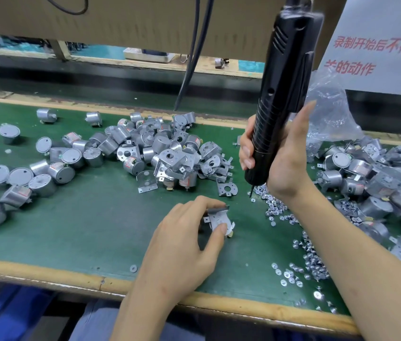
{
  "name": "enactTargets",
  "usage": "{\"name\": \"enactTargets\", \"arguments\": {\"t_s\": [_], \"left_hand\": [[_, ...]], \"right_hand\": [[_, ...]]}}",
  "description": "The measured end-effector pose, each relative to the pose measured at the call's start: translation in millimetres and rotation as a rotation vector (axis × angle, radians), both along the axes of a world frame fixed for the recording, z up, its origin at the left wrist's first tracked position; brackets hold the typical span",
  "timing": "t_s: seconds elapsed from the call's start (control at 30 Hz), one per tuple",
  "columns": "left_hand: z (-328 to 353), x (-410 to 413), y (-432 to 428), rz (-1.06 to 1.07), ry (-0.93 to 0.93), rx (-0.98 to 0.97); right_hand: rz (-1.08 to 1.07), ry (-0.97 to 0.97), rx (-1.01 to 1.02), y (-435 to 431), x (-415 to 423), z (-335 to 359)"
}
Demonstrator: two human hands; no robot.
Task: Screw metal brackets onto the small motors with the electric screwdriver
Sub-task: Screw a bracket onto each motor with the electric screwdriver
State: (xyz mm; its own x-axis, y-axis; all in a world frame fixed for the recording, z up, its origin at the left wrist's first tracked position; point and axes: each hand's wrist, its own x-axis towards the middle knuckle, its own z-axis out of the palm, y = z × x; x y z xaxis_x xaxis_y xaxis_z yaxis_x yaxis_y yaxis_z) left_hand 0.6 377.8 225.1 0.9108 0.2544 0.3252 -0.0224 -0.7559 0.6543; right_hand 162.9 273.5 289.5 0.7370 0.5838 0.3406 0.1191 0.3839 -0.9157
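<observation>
Left hand (pixel 184 238) was down on the green tabletop (pixel 96 217), near centre, its grip closed on a bracket (pixel 219 219): thumb on the near edge, fingers curled over the far side. The bracket lay flat side up, and what sat under it was mostly hidden by the fingers. Right hand (pixel 280 163) was up and to the right, grip wrapped round the lower body of the black screwdriver (pixel 283 94), thumb pointing up along its right side. The tool stood almost upright, leaning slightly right at the top, with its bit (pixel 251 191) held above the tabletop, well right of the bracket and just over the far edge of the screws (pixel 312 262). Those screws ran in a loose silver trail from under the right wrist towards the near edge.

Far centre, a heap (pixel 165 151) of motors and brackets was jumbled together, with one loose bracket (pixel 227 189) lying between the heap and the left hand. Out left, bare motors (pixel 22 175) were scattered, some on end, some on their sides. Far right, another pile (pixel 372 173) of motors with brackets sat beside a crumpled clear bag (pixel 330 112). A sign (pixel 376 45) with red lettering stood behind it, and dark cables (pixel 192 57) hung down at the far side. A small washer (pixel 133 268) lay near the front edge.
</observation>
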Motion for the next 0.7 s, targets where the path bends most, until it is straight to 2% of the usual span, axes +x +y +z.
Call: {"name": "enactTargets", "arguments": {"t_s": [0.7], "left_hand": [[0.7,0.1,0.1,-0.004,0.023,-0.01]], "right_hand": [[0.004,0.012,-0.047,-0.2,7.4,-9.7]]}}
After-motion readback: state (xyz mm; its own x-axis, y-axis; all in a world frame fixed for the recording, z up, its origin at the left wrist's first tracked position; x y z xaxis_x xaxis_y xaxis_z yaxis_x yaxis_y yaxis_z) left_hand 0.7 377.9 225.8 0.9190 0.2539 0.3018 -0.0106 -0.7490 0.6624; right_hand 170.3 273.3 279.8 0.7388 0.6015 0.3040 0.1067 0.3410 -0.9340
